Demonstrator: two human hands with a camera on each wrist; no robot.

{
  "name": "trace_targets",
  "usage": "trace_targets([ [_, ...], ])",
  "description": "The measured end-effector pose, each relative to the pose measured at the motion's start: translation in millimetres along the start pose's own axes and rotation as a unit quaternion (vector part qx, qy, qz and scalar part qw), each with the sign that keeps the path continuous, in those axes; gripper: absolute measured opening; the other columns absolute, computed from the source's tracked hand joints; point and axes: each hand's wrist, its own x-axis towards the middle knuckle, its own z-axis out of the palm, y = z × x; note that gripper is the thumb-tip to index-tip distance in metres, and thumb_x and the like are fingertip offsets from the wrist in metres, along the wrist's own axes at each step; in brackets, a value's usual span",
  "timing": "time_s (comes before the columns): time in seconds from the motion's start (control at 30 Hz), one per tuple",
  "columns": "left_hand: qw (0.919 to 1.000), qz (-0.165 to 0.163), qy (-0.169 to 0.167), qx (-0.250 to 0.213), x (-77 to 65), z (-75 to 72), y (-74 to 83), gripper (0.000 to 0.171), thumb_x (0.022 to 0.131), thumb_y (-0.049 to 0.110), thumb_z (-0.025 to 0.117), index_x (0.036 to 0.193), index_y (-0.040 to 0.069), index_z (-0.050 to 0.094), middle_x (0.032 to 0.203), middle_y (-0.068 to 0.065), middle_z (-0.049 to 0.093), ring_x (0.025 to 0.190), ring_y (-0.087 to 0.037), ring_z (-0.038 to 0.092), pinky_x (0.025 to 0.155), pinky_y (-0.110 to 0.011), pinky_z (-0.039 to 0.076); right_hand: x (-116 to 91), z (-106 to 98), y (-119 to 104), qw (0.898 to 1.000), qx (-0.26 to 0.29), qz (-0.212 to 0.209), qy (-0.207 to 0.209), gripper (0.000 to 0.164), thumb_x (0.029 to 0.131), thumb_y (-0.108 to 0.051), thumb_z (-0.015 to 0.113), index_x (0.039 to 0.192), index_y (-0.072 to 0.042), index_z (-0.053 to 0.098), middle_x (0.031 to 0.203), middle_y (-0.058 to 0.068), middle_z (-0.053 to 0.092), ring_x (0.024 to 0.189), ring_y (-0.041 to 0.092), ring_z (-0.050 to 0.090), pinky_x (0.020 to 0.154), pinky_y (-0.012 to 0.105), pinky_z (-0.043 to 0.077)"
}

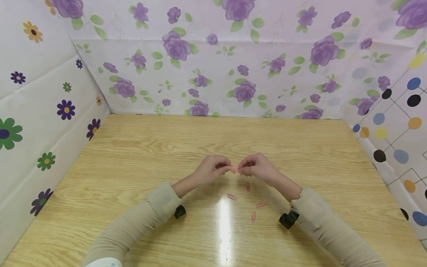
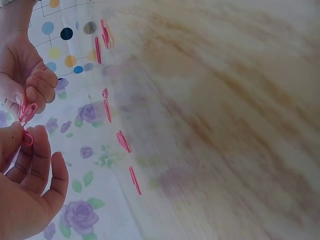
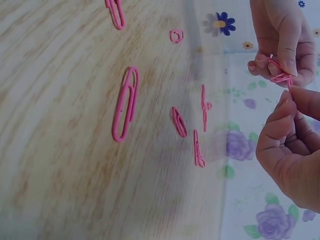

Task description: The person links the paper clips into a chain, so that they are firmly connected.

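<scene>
Both hands meet over the wooden table in the head view. My left hand [image 1: 211, 170] pinches a pink paper clip [image 1: 232, 170] between thumb and fingertips. Facing it, my right hand [image 1: 259, 168] pinches a pink paper clip too. Close up in the left wrist view, pink wire loops [image 2: 27, 112] lie between the two sets of fingertips, with another loop [image 2: 28, 138] at the left thumb. Touching clips [image 3: 281, 77] also show in the right wrist view; whether they are linked I cannot tell. The fingers partly hide them.
Several loose pink paper clips lie on the table [image 1: 133, 159] nearer the body, among them one at the left [image 1: 231, 197] and one closest to me [image 1: 253, 217]. Patterned cloth [image 1: 213, 74] stands behind the table and along both sides. Black wrist cameras [image 1: 288, 219] hang below the sleeves.
</scene>
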Motion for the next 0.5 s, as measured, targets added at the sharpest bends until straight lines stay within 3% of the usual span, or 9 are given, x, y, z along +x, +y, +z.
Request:
trace_targets([
  [0.3,0.9996,0.015,0.009,0.024,0.2,-5.6,1.9,0.006,0.086,0.002,0.060,0.082,0.000,0.064,0.077,-0.010,0.064,0.067,-0.011,0.055,0.061,-0.023,0.048,-4.5,-1.3,4.5,0.999,-0.036,-0.010,0.005,0.010,0.084,-0.003,0.062,0.085,0.005,0.067,0.077,0.022,0.062,0.065,0.032,0.051,0.058,0.039,0.045],
  [0.4,0.9999,0.001,0.012,0.000,-1.2,-5.6,1.1,0.007,0.086,0.004,0.061,0.081,0.000,0.063,0.078,-0.010,0.064,0.069,-0.014,0.059,0.065,-0.023,0.050,-5.2,-2.4,5.3,0.999,-0.033,-0.013,0.014,0.011,0.084,-0.005,0.063,0.087,0.005,0.067,0.080,0.021,0.063,0.069,0.033,0.053,0.060,0.039,0.045],
  [0.5,0.9972,-0.034,0.007,-0.066,-3.8,-5.8,0.1,0.008,0.087,0.003,0.059,0.081,-0.002,0.063,0.082,-0.014,0.064,0.076,-0.024,0.063,0.070,-0.029,0.052,-5.4,-3.5,5.0,0.999,-0.025,-0.021,0.017,0.014,0.084,-0.006,0.063,0.089,0.007,0.065,0.081,0.022,0.063,0.069,0.032,0.054,0.059,0.035,0.046],
])
